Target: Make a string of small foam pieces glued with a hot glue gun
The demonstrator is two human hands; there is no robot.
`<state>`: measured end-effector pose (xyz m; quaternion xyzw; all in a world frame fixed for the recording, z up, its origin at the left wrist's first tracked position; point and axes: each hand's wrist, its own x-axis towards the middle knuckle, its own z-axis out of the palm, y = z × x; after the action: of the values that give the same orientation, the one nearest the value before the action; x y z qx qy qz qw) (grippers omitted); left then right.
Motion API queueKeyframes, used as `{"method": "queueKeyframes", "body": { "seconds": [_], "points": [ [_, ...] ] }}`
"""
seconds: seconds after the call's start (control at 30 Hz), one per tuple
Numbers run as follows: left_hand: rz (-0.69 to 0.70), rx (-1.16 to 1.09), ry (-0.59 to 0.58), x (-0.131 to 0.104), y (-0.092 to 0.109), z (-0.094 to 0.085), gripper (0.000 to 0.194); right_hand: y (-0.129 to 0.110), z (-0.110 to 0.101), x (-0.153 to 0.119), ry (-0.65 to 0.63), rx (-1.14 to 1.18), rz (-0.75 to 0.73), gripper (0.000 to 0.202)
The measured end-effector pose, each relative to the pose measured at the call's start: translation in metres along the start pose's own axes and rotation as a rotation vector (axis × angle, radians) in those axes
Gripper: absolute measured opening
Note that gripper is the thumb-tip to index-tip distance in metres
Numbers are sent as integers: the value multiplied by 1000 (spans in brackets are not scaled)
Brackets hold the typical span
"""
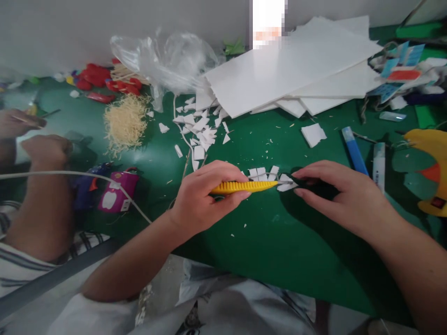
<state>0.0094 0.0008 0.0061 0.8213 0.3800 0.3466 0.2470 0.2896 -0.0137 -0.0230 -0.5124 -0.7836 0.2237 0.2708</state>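
My left hand is closed around a yellow utility knife with a ribbed handle, its tip pointing right. That tip meets a small white foam piece lying on the green table. Thumb and forefinger of my right hand come together at the piece's right corner. Just left of it lies a short row of cut white foam bits, with a thin cord or wire running by them.
White foam sheets are stacked at the back beside clear plastic bags. Foam scraps and pale shreds lie left. A blue marker and yellow glue gun lie right. A co-worker's hands are at far left.
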Motion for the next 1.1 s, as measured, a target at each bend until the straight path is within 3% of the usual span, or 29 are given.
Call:
{"method": "queueKeyframes", "body": {
  "seconds": [0.23, 0.5, 0.63, 0.87, 1.1],
  "points": [
    [-119, -109, 86, -6, -11, 7, 14, -10, 1, 2, 8, 113, 211, 14],
    [-389, -332, 78, -5, -7, 7, 12, -11, 4, -3, 158, 131, 273, 11],
    [-416, -416, 55, -4, -5, 8, 12, -11, 7, -6, 270, 161, 338, 14],
    [-469, -427, 1, -6, -3, 10, 14, -28, 0, 7, 222, 276, 565, 16],
    [-364, -316, -76, -9, -3, 14, 23, -29, 0, 9, 212, 267, 648, 21]
  ]
}}
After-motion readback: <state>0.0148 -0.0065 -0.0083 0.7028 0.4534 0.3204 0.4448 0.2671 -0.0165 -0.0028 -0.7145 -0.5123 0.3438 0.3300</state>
